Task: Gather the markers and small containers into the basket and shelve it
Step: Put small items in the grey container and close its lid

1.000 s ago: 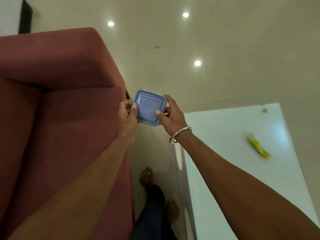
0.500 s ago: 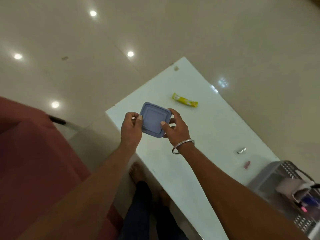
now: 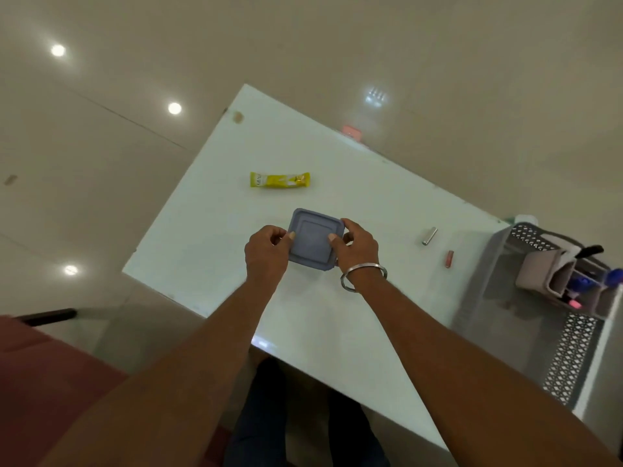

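**Left hand [image 3: 266, 254] and right hand [image 3: 357, 247] pinch the blue container [image 3: 312, 242]**

Thumbs press its smooth, square, round-cornered lid; it is held over the glossy white table [image 3: 209, 230]; the perforated grey basket [image 3: 573, 358] stands at three o'clock of it; a flat yellow sachet [image 3: 279, 180] lies at twelve.

Dim, warm light around me; round spots [image 3: 174, 108] gleam on the glossy floor [image 3: 438, 45], a glare patch [image 3: 261, 343] marks my white table [image 3: 209, 237], edges bend and blur.
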